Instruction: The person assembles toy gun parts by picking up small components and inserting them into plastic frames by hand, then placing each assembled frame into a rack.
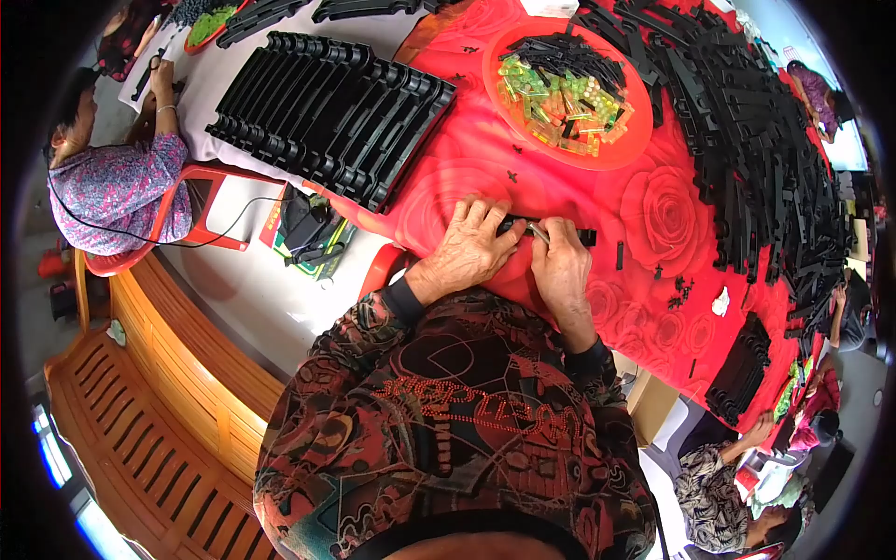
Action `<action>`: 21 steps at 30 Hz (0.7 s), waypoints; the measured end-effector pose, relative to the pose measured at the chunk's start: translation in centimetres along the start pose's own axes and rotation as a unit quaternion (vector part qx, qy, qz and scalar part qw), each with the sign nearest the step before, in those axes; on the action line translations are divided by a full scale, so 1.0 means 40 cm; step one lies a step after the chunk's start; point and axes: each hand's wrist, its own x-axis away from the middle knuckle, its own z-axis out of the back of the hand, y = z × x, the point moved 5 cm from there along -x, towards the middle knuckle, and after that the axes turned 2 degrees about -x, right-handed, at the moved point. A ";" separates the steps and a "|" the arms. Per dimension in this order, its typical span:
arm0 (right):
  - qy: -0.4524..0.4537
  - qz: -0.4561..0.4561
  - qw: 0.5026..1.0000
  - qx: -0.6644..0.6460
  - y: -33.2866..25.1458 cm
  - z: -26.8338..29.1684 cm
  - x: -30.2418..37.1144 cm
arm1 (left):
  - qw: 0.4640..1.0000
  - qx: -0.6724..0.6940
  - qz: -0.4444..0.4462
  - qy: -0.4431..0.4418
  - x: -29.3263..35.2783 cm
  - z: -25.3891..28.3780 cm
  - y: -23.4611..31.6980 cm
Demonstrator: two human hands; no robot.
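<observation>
A long black plastic strip (587, 237) lies on the red tablecloth in front of me, partly hidden under both hands. My left hand (474, 245) is closed over its left end, fingers on the far side and thumb toward the middle. In my right hand (562, 264) is a short silver-grey metal tool (536, 231), pinched between thumb and fingers. Its tip meets the strip near my left thumb; its exact kind is hard to make out. A small black piece (619, 255) lies just right of my right hand.
A red bowl (637, 135) of clear yellow-green pieces and black parts stands ahead. Black strips (747, 140) are heaped at right, with a stack of black trays (327, 112) at left. A wooden bench (168, 401) is lower left. People (121, 196) sit around.
</observation>
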 end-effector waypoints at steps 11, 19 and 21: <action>-0.007 -0.035 0.999 -0.005 -0.004 -0.013 0.046 | 0.999 -0.050 0.017 -0.001 0.004 -0.039 0.005; 0.100 0.012 0.993 -0.063 -0.009 0.160 0.019 | 0.999 -0.028 0.019 -0.004 0.011 -0.031 -0.003; 0.086 -0.075 0.975 -0.190 0.024 0.160 0.018 | 0.999 0.006 0.036 -0.005 0.010 -0.008 -0.012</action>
